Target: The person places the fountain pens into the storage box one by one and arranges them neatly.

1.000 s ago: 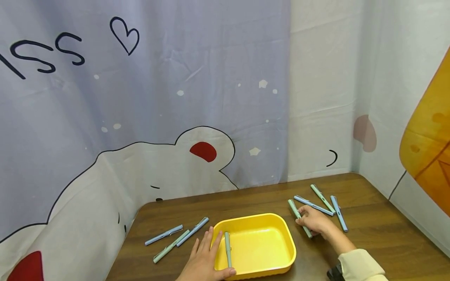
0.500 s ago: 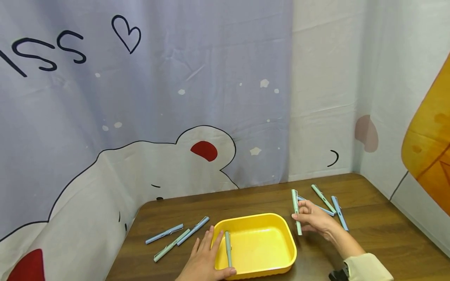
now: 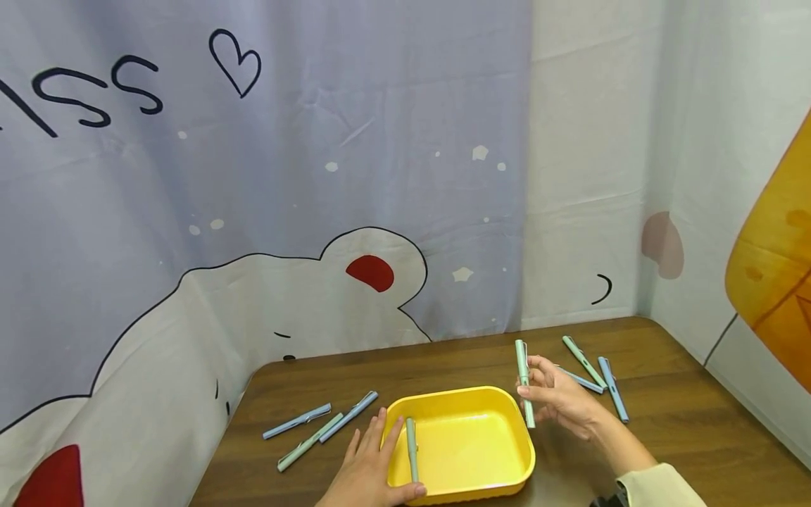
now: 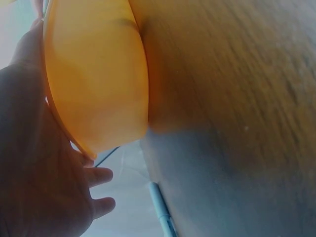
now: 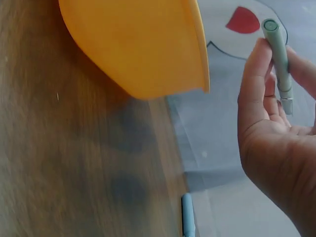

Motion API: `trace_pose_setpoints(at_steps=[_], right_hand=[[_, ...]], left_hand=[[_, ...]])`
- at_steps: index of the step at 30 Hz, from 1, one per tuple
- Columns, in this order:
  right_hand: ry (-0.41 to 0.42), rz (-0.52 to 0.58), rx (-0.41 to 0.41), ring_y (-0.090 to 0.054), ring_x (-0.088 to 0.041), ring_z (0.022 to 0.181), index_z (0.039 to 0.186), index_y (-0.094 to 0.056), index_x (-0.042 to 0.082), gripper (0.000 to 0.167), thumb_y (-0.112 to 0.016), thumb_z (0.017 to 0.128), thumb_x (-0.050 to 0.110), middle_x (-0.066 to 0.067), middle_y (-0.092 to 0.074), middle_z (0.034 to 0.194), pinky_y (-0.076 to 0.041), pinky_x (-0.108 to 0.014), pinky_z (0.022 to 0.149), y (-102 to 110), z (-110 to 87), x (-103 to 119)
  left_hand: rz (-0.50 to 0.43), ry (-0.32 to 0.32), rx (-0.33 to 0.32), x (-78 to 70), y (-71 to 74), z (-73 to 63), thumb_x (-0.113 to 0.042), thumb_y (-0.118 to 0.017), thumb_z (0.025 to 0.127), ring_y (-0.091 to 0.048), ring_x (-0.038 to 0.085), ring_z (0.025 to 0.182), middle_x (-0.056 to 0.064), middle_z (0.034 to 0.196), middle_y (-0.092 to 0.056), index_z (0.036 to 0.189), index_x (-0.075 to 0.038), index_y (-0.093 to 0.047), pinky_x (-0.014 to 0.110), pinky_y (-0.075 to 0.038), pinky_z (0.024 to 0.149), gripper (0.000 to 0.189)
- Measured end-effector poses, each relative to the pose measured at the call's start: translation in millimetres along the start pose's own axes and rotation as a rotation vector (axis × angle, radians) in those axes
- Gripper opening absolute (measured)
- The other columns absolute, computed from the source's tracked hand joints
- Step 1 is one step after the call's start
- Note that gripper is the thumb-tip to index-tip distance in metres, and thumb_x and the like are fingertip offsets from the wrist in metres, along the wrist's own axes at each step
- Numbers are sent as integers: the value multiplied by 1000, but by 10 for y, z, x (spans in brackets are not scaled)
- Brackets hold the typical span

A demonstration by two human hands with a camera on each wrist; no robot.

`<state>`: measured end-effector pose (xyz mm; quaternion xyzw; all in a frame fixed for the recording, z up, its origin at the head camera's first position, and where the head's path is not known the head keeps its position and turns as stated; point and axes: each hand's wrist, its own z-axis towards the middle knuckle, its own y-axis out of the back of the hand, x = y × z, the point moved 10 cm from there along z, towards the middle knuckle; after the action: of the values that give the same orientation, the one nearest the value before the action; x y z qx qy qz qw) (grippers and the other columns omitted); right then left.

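Between its thumb and fingers, my right hand [image 3: 567, 403] pinches a light green pen [image 3: 524, 384], raised off the table beside the right rim of the yellow tray [image 3: 465, 489]. In the right wrist view the pen [image 5: 280, 61] shows one end toward the camera. My left hand [image 3: 370, 461] rests on the tray's left rim, its fingers spread and fairly straight. Another green pen [image 3: 412, 451] lies inside the tray along its left side, near the left thumb. From the left wrist, the tray's outer wall [image 4: 98, 74] shows beside the palm.
Left of the tray lie a blue pen [image 3: 296, 421], a green pen [image 3: 309, 442] and a second blue pen [image 3: 348, 417]. Behind the right hand lie a green pen [image 3: 584, 361], a blue pen [image 3: 612, 389] and a partly hidden blue pen [image 3: 583, 380]. A printed curtain [image 3: 380, 176] borders the brown table [image 3: 469, 362].
The right hand has picked the green pen up from the table, turned it more upright and brought it left to the tray's right rim. The left hand has stayed put.
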<state>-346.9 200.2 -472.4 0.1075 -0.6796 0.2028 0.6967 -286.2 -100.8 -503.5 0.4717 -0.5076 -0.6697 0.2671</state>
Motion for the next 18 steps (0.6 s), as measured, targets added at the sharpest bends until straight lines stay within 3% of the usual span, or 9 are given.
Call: trace_pose_setpoints(at_steps=[8, 12, 18], right_hand=[[26, -3, -57, -62, -19, 85, 130, -36, 11, 31, -53, 106, 17, -9, -61, 103, -60, -41, 68, -145, 41, 43], [3, -57, -91, -61, -18, 83, 132, -36, 7, 36, -53, 107, 25, -8, -61, 102, -59, -36, 64, -221, 52, 51], [-25, -82, -102, -60, -22, 85, 129, -39, 10, 33, -57, 105, 26, -12, -59, 102, -59, -41, 68, -341, 70, 33]], left_hand=[[-7, -8, -4, 4, 0, -11, -77, -63, 82, -23, 47, 150, 24, 167, -12, 161, -11, -25, 71, -17, 115, 110], [-4, -3, -2, 10, -6, -13, -78, -61, 81, -23, 46, 150, 23, 168, -11, 162, -12, -24, 70, -17, 116, 111], [-9, -1, -7, 3, 5, -14, -80, -61, 80, -23, 44, 150, 23, 167, -12, 162, -13, -24, 70, -18, 116, 111]])
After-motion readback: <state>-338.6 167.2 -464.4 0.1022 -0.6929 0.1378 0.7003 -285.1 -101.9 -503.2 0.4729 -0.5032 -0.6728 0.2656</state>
